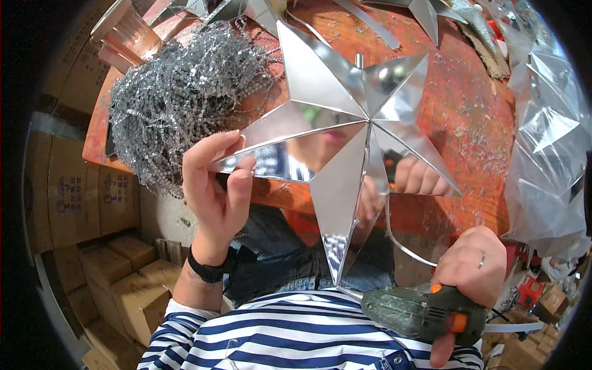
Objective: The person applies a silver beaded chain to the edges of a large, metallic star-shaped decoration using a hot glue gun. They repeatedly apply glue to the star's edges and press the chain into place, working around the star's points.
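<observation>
Mirror-silver faceted five-pointed star (348, 145): left hand (217, 190) pinches one tip; right hand (473, 265) grips dark-green plastic glue gun (419, 311), nozzle (351, 292) at lowest tip.

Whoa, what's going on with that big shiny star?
A person in a striped top is holding the silver star by its left point with the left hand. The right hand grips a dark green tool that looks like a glue gun. Its nozzle is right by the star's lowest tip; I can't tell if they touch. Silver tinsel is heaped on the reddish table.
</observation>
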The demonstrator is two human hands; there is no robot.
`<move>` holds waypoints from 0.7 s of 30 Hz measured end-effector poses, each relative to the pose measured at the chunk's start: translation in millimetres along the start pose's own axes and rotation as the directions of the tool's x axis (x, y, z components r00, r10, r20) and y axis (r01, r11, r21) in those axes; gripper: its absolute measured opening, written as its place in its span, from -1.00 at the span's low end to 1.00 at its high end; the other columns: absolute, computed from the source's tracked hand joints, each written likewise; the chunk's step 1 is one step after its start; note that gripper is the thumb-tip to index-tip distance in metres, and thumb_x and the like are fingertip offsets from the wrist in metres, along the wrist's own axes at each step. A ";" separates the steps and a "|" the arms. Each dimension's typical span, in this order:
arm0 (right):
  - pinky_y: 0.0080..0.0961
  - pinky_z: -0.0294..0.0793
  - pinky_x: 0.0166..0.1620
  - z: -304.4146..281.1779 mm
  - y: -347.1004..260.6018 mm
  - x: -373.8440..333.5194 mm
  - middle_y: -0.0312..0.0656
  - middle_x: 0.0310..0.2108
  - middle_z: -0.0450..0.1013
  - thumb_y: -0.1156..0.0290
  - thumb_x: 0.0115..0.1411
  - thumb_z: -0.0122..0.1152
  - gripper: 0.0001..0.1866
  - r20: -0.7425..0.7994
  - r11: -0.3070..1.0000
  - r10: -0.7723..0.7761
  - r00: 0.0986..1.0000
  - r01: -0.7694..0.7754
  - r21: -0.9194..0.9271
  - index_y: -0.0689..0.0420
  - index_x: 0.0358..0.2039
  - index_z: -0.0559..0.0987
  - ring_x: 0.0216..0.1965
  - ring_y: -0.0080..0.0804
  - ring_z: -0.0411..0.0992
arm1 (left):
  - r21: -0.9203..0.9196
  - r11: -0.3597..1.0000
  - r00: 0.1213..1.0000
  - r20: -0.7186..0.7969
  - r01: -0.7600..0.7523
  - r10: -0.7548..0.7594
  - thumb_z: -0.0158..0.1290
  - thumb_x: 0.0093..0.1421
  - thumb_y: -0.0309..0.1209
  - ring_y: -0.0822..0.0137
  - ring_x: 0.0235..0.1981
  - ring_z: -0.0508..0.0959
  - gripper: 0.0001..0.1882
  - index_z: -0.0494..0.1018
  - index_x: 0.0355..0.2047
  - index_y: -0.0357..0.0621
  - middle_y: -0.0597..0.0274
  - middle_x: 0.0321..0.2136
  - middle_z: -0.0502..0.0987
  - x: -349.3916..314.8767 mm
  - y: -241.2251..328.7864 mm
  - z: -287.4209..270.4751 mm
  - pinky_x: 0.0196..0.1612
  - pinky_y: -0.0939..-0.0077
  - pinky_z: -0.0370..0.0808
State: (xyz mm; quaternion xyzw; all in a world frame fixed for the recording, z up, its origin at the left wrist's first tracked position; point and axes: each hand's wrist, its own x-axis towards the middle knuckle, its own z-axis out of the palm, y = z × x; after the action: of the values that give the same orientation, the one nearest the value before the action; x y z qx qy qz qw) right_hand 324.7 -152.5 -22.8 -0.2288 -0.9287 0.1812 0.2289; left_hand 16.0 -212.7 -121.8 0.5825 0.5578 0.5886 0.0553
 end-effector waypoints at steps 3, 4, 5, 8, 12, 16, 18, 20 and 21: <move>-0.50 0.29 -0.57 -0.7 -4.8 0.3 -0.44 -0.73 0.32 0.20 -0.49 0.06 -0.80 0.023 1.000 0.005 1.000 -0.004 -0.007 -0.03 -0.74 0.43 -0.68 -0.44 0.33 | -0.021 1.000 1.000 0.007 0.009 -0.009 0.07 0.22 -0.40 0.37 -0.21 0.51 -0.65 0.32 -0.06 -0.32 0.12 -0.19 0.44 2.3 0.5 2.5 -0.10 0.52 0.43; -0.50 0.29 -0.57 -0.5 -6.2 -1.1 -0.43 -0.74 0.32 0.20 -0.48 0.07 -0.80 0.015 1.000 0.008 1.000 -0.008 -0.010 -0.03 -0.74 0.43 -0.69 -0.44 0.33 | -0.049 0.999 1.000 0.002 0.017 -0.017 0.07 0.22 -0.40 0.37 -0.21 0.51 -0.66 0.32 -0.06 -0.32 0.12 -0.19 0.44 3.6 1.1 5.4 -0.09 0.51 0.43; -0.50 0.29 -0.57 -0.6 -7.1 -1.6 -0.43 -0.74 0.33 0.19 -0.47 0.08 -0.80 0.013 1.000 0.003 1.000 -0.003 -0.009 -0.02 -0.74 0.43 -0.68 -0.44 0.34 | -0.067 0.997 1.000 -0.007 0.024 -0.025 0.07 0.22 -0.40 0.37 -0.20 0.51 -0.66 0.32 -0.06 -0.32 0.13 -0.19 0.44 4.1 2.7 6.6 -0.09 0.51 0.43; -0.50 0.31 -0.56 -1.8 -7.6 -6.0 -0.42 -0.70 0.39 0.18 -0.41 0.12 -0.80 0.006 1.000 -0.025 1.000 0.025 0.005 -0.01 -0.73 0.44 -0.63 -0.42 0.39 | -0.069 0.997 0.999 -0.014 0.035 -0.036 0.07 0.22 -0.41 0.37 -0.19 0.50 -0.66 0.31 -0.06 -0.32 0.13 -0.19 0.44 2.3 2.1 5.6 -0.07 0.51 0.42; -0.48 0.38 -0.50 -15.3 3.4 -19.5 -0.37 -0.58 0.49 0.09 -0.25 0.22 -0.71 -0.028 0.988 -0.121 0.992 0.123 0.092 0.03 -0.63 0.49 -0.51 -0.38 0.49 | -0.039 0.998 0.998 0.015 0.056 -0.055 0.10 0.21 -0.41 0.36 -0.20 0.53 -0.64 0.32 -0.06 -0.32 0.10 -0.22 0.49 6.6 8.5 0.5 -0.11 0.52 0.46; -0.43 0.44 -0.29 -45.9 36.7 -56.7 -0.14 -0.41 0.52 -0.37 -0.18 0.21 -0.23 -0.017 0.912 -0.109 0.994 0.107 0.397 0.21 -0.37 0.54 -0.38 -0.22 0.50 | 0.126 0.987 0.987 0.111 0.101 -0.115 0.19 0.15 -0.36 0.38 -0.32 0.59 -0.66 0.38 -0.16 -0.29 0.06 -0.33 0.58 5.2 28.7 -13.9 -0.25 0.55 0.51; -0.47 0.41 -0.22 -28.0 26.5 -71.2 -0.11 -0.34 0.49 -0.45 -0.15 0.15 -0.12 -0.260 0.858 0.279 0.925 -0.119 0.499 0.27 -0.30 0.52 -0.33 -0.26 0.47 | 0.177 0.964 0.954 0.191 0.200 -0.233 0.24 0.10 -0.33 0.44 -0.39 0.61 -0.65 0.39 -0.21 -0.25 0.09 -0.38 0.60 4.4 50.3 -19.1 -0.32 0.59 0.51; -0.52 0.35 -0.14 -16.9 11.7 -70.8 -0.16 -0.28 0.43 -0.39 -0.07 0.18 -0.12 -0.428 0.781 0.617 0.661 -0.449 0.434 0.31 -0.21 0.46 -0.25 -0.41 0.40 | 0.165 0.961 0.931 0.258 0.222 -0.259 0.28 0.04 -0.30 0.44 -0.51 0.59 -0.62 0.40 -0.23 -0.20 0.15 -0.43 0.60 0.1 59.3 -22.2 -0.45 0.57 0.50; -0.50 0.34 -0.13 -15.2 11.8 -64.8 -0.17 -0.28 0.43 -0.35 -0.04 0.18 -0.17 -0.392 0.749 0.663 0.638 -0.557 0.360 0.30 -0.20 0.45 -0.24 -0.41 0.39 | 0.134 0.971 0.900 0.366 0.199 -0.236 0.28 0.03 -0.30 0.42 -0.53 0.59 -0.61 0.41 -0.21 -0.20 0.18 -0.44 0.60 0.7 63.4 -25.6 -0.46 0.56 0.50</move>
State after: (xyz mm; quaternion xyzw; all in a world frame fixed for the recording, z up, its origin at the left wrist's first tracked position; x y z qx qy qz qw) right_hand 387.7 -172.1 -37.6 -0.5436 -0.6796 0.2778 0.4068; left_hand 33.7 -251.0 -67.9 0.6213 0.6249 0.4282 0.2003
